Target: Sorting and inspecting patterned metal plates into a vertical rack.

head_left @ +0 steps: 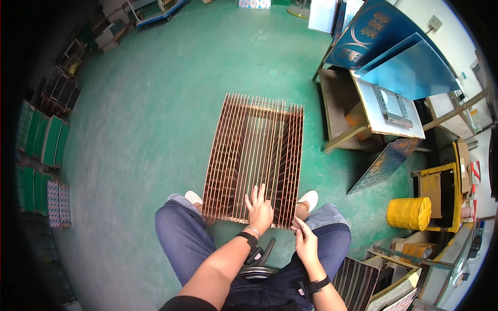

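Observation:
Between my feet stands a long rack of thin, parallel reddish-brown slats [218, 155], with narrow gaps between them and a hollow-looking middle. My left hand [259, 212] lies over its near end with the fingers stretched out and spread, seemingly touching the slats. Just off the rack's near right corner, my right hand [305, 238] is held up beside my right knee. Its fingertips are drawn together in a pinch; whatever they may hold is too small to make out.
At the right, a low table [389, 111] carries blue panels [410, 67] and a metal-framed piece. A patterned panel [386, 163] leans against it. Nearer stands a yellow wrapped drum [409, 213]. Green boxes [44, 140] line the left wall, and a blue-edged cart [155, 15] is at the back.

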`<move>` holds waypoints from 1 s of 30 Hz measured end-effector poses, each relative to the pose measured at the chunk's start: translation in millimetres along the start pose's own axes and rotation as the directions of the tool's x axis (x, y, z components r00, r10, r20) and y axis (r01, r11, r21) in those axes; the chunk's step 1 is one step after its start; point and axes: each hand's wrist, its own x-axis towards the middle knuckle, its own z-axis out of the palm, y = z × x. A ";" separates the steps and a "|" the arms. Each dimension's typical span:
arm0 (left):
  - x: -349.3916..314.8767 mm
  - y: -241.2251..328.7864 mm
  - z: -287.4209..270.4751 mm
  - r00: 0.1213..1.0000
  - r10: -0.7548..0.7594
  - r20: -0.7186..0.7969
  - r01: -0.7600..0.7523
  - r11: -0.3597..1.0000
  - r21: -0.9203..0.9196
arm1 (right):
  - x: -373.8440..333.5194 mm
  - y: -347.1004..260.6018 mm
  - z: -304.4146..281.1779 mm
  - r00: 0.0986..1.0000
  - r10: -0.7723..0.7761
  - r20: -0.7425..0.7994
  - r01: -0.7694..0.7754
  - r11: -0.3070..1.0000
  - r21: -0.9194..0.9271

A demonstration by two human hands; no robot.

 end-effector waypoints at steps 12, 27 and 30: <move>-51.9 45.4 -328.3 0.997 -0.025 -0.072 -0.049 0.509 -0.859 | -43.5 3.3 -34.3 0.996 0.057 0.066 -0.079 0.914 0.398; -115.8 2.2 -293.1 0.978 -0.082 0.189 0.108 -0.575 -0.811 | -101.5 -74.4 -76.9 1.000 -0.015 -0.021 0.024 0.315 0.949; -131.6 27.2 -269.6 0.999 0.021 0.035 0.039 -0.669 -0.742 | -106.1 -79.9 -67.7 0.991 -0.125 -0.054 0.086 0.275 0.958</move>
